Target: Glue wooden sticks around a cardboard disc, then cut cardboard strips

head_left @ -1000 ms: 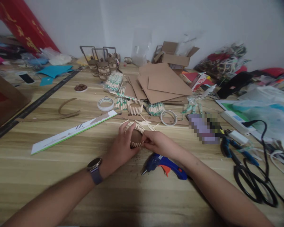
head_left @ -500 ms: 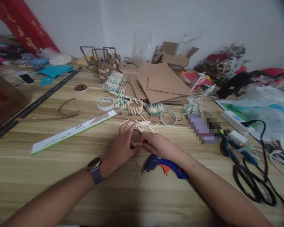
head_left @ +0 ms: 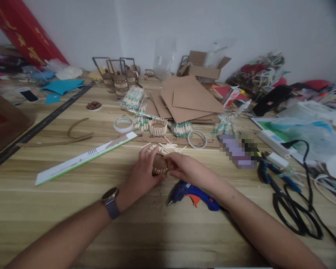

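My left hand and my right hand are both closed around a small cardboard ring lined with short wooden sticks, held just above the wooden table. The left hand wears a wristwatch. Loose wooden sticks lie just beyond the hands. A blue hot-glue gun rests on the table right under my right wrist. A finished stick-lined ring stands farther back.
A white and green ruler lies to the left. Two tape rolls, cardboard sheets, packs of sticks and small stick baskets sit behind. Black scissors and cables lie at the right. Clutter lines the far edge.
Both hands stay on the stick ring, with only a slight shift of fingers. The view has drifted a little to the right.
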Tool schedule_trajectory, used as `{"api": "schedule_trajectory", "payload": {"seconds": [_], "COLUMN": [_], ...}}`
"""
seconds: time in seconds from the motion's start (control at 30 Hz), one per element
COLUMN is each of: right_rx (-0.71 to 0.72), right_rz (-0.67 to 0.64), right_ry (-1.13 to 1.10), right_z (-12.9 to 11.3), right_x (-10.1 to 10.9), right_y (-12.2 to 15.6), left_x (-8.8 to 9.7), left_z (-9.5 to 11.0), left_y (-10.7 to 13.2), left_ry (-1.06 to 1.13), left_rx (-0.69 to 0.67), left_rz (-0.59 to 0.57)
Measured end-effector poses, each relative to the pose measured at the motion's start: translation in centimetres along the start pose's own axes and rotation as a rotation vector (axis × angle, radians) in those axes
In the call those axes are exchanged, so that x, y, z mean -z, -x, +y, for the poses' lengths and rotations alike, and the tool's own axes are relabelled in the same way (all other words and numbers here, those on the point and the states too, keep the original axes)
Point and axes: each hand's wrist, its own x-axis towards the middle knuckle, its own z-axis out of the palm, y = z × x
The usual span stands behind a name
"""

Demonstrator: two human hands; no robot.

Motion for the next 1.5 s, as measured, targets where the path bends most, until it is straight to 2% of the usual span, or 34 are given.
{"api": "schedule_trajectory", "payload": {"seconds": [0.1, 0.23, 0.3, 0.4, 0.57, 0.77, 0.93, 1.03, 1.13, 1.23, 1.5], "right_rx": [-0.037, -0.129, -0.201, -0.319, -0.372, -0.361, -0.485, -0.54, -0.472, -0.368, -0.334], "right_rz": [0.018, -0.118, -0.195, -0.263, -0.172, 0.066, 0.144, 0.129, 0.139, 0.169, 0.158], "right_ry": [0.063, 0.136, 0.119, 0.081, -0.021, -0.42, -0.726, -0.815, -0.862, -0.786, -0.534], "right_z": [-0.2, 0.2, 0.6, 1.0, 1.6, 3.4, 4.1, 4.0, 3.8, 4.1, 4.2], "right_x": [2.0, 3.8, 3.7, 2.3, 0.1, 0.1, -0.9, -1.3, -1.3, -1.3, -2.0], "right_y": [1.7, 5.4, 7.2, 8.8, 9.8, 11.0, 10.8, 9.5, 8.0, 7.2, 7.3], "left_x": [0.1, 0.3, 0.3, 0.2, 0.0, -0.1, -0.1, -0.1, 0.0, -0.1, 0.1], "left_z": [-0.1, 0.2, 0.5, 0.9, 1.3, 1.0, 0.9, 0.9, 1.0, 0.9, 1.0], "left_y": [0.1, 0.2, 0.2, 0.2, 0.1, 0.2, 0.1, 0.1, 0.1, 0.2, 0.1], "left_ry": [0.002, 0.008, -0.001, -0.029, -0.069, -0.039, -0.032, -0.033, -0.034, -0.035, -0.04], "left_rx": [-0.025, -0.037, -0.021, 0.011, 0.031, 0.015, 0.006, 0.011, 0.012, 0.005, 0.007], "left_rz": [0.003, 0.022, 0.03, 0.041, 0.048, 0.068, 0.063, 0.068, 0.066, 0.068, 0.054]}}
